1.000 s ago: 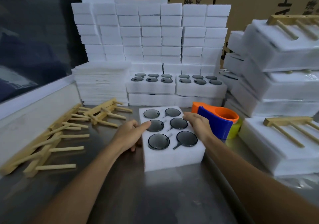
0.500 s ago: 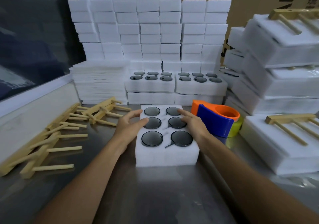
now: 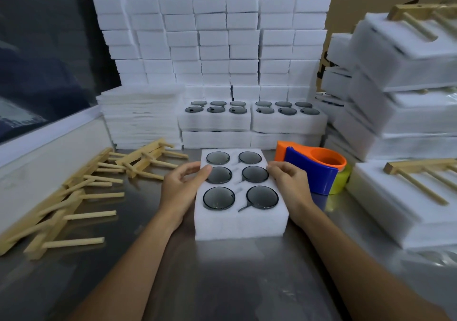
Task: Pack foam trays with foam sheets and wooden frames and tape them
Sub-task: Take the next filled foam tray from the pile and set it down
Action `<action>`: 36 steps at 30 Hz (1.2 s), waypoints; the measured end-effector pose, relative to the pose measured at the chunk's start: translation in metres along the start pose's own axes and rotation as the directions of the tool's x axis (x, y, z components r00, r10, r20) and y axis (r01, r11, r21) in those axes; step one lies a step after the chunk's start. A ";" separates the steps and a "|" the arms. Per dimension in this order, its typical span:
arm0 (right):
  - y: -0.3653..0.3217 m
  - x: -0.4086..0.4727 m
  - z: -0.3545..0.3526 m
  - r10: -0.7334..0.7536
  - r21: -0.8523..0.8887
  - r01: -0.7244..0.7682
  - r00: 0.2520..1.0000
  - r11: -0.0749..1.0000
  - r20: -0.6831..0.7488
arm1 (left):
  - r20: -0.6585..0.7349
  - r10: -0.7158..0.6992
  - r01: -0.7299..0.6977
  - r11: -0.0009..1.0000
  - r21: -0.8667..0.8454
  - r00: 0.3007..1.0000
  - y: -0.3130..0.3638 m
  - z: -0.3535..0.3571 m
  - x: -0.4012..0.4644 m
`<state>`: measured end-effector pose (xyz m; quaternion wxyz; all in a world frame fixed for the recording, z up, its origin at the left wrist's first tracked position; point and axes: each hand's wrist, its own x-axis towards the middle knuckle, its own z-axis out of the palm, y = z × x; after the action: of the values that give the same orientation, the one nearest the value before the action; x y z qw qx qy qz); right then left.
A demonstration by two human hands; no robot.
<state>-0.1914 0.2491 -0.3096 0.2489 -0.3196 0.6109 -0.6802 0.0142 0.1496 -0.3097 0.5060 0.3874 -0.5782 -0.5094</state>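
Hands: left hand (image 3: pixel 181 192) and right hand (image 3: pixel 289 184) flank the foam tray (image 3: pixel 241 219), fingers loosely curled over its top edges, thumbs on top — each grips a side.
Tray: sits on the steel table (image 3: pixel 222 283) directly before the person; six round wells, each holding a dark disc (image 3: pixel 218 197); uncovered.
Step in hand: squaring the tray, judged as preparation for covering.
Next move: likely calls for one sheet from the foam sheet stack (image 3: pixel 141 115), back left, laid flat over the discs.
Further supplies: wooden frames (image 3: pixel 74 197) lie left, well apart; tape dispenser (image 3: pixel 314 170) stands just beside the right hand.
Finished packs (image 3: pixel 405 204): stacked right, frames on top.
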 end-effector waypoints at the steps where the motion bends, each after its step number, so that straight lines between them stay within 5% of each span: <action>1: 0.001 0.001 0.000 -0.008 -0.017 0.008 1.000 1.000 0.001 | -0.003 -0.001 0.001 1.000 0.002 1.000 -0.001 0.000 0.000; 8: 0.004 0.006 0.000 -0.008 -0.065 0.006 0.999 0.998 -0.033 | -0.097 0.003 0.000 1.000 0.031 0.995 -0.001 0.004 0.004; 11: 0.006 0.013 0.001 0.014 -0.053 -0.019 0.995 0.998 -0.104 | -0.151 0.110 -0.079 0.976 0.201 0.982 0.007 0.005 0.015; 18: 0.006 0.032 0.007 0.026 -0.054 -0.035 0.988 0.998 -0.149 | -0.044 0.442 -0.303 0.681 0.667 0.896 0.065 -0.007 0.082; 26: 0.007 0.049 0.014 -0.029 -0.012 0.029 0.999 1.000 -0.024 | 0.134 0.286 -0.208 0.248 0.946 0.949 0.118 -0.014 0.149; 31: 0.008 0.060 0.015 -0.010 0.072 0.012 1.000 0.997 -0.024 | 0.144 0.089 -0.163 0.283 0.945 0.986 0.110 -0.014 0.168; 36: 0.012 0.065 0.016 0.006 0.124 -0.003 1.000 0.992 -0.024 | 0.086 0.208 -0.123 0.174 0.977 0.974 0.103 -0.010 0.179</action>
<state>-0.2244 0.1894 -0.3125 0.2623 -0.2942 0.5712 -0.7200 -0.0022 -0.0062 -0.1748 0.2164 0.5717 -0.7902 0.0441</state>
